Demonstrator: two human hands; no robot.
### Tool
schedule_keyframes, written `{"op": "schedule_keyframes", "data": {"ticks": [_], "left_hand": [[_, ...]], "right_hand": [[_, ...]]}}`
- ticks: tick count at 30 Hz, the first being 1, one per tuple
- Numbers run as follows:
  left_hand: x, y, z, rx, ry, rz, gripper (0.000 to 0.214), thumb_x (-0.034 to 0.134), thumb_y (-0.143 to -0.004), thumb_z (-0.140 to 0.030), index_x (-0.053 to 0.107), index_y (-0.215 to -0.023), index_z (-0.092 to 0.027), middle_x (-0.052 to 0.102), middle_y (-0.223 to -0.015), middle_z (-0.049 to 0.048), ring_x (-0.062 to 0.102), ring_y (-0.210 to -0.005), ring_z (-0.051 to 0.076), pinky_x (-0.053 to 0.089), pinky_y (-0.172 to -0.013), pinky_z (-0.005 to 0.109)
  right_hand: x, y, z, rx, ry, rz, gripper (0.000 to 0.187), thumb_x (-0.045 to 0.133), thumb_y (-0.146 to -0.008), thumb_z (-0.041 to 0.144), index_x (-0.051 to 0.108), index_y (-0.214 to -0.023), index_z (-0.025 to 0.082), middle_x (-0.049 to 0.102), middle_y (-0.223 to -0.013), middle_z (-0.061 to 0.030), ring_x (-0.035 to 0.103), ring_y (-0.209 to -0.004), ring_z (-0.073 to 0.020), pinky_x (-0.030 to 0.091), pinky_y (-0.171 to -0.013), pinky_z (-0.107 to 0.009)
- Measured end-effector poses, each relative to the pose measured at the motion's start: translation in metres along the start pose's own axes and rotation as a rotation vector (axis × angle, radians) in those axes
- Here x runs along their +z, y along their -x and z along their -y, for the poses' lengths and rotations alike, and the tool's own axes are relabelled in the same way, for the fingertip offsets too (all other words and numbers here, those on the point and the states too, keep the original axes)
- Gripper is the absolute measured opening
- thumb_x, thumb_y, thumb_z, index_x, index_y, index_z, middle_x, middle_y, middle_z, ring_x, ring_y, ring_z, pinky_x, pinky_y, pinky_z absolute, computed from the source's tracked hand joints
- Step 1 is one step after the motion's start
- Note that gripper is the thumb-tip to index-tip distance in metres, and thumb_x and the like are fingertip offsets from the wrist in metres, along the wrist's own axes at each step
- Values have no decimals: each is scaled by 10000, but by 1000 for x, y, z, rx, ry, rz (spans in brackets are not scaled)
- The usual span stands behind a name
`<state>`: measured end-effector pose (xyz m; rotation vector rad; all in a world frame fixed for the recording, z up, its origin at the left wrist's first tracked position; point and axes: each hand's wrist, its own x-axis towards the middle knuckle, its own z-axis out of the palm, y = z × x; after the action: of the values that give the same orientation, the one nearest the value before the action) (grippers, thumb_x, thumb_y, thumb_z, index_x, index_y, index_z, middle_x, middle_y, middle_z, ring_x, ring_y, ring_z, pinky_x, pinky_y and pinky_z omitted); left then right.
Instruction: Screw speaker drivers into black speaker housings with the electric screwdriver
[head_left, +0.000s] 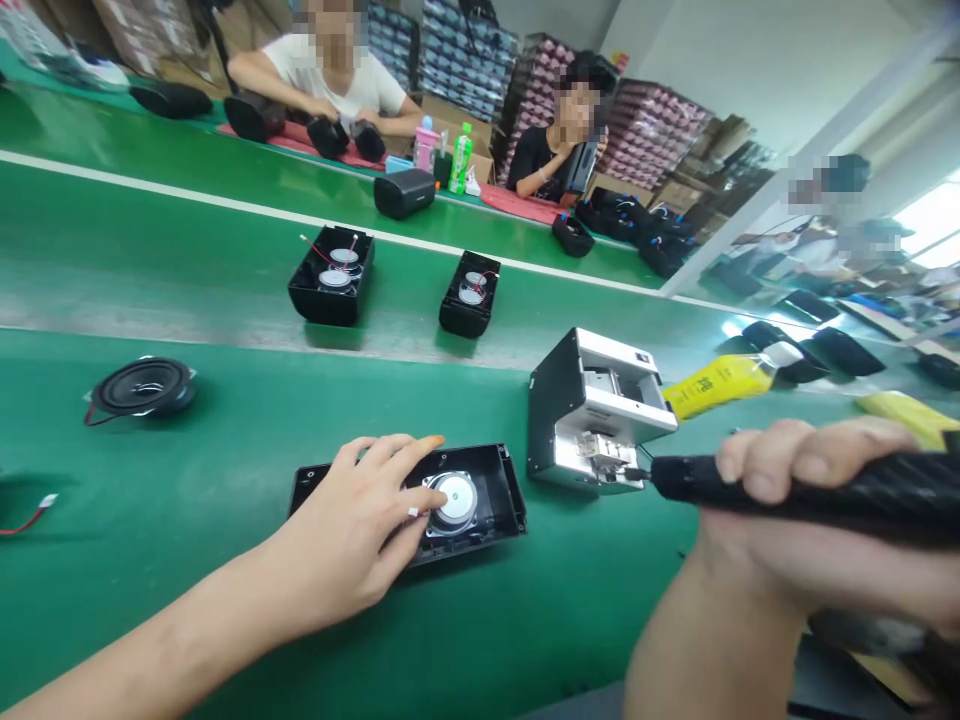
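Observation:
My left hand lies across a black speaker housing with its fingers spread. One fingertip rests on the round silver back of a speaker driver seated in the housing. A small white plug shows by my fingers; the housing's left part is mostly covered by the hand. My right hand is wrapped around a black electric screwdriver, held roughly level. Its bit reaches the front outlet of a silver and black screw feeder; whether a screw is on the bit I cannot tell.
A loose speaker driver lies at left, near a red wire with a white plug. Two black housings with drivers stand on the green belt beyond. A yellow bottle lies behind the feeder. Co-workers sit across the line.

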<state>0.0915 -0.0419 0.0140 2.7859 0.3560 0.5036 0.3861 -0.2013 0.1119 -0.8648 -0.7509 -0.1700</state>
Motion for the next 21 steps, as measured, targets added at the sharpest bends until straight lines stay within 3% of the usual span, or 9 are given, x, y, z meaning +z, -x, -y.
{"op": "schedule_keyframes", "data": {"ticks": [4,8,11,15,21], "left_hand": [[2,0,7,9,22,9,330,481,-1079,-225,778,-1159,-345,593,-1609,55,594,-1341,334,489,-1070,620],[2,5,9,66,14,39,485,456,-1033,-104,750,-1303,-381,509,-1681,71,515,-1462,351,471,-1110,637],[-4,5,7,102,17,85,505,483,-1020,-91,761,-1302,-404,430,-1741,60,449,-1535,389,438,-1148,682],[-10,-5,5,168,58,155,405,580,-1025,-151,781,-1232,-435,372,-1787,-1,396,-1590,393,359,-1221,725],[-6,-21,5,230,116,198,207,617,-1064,-211,764,-949,-301,505,-1714,6,406,-1596,343,364,-1232,670]], "right_hand": [[-8,-21,-15,-99,166,-10,789,473,-877,912,730,-1131,210,461,-498,78,389,-300,-142,308,-247,-264],[-13,-5,-19,-65,196,87,764,477,-872,924,688,-1119,233,523,-489,86,378,-279,-158,346,-242,-288],[-18,5,-20,-63,187,32,766,485,-836,957,665,-1055,245,535,-481,87,378,-270,-158,320,-237,-276],[-22,6,-22,-25,173,49,818,449,-809,1010,659,-1005,243,531,-461,78,380,-256,-162,323,-240,-284],[-28,1,-24,-21,168,7,856,438,-804,1029,676,-1052,245,519,-464,91,374,-246,-153,327,-249,-276]]}}
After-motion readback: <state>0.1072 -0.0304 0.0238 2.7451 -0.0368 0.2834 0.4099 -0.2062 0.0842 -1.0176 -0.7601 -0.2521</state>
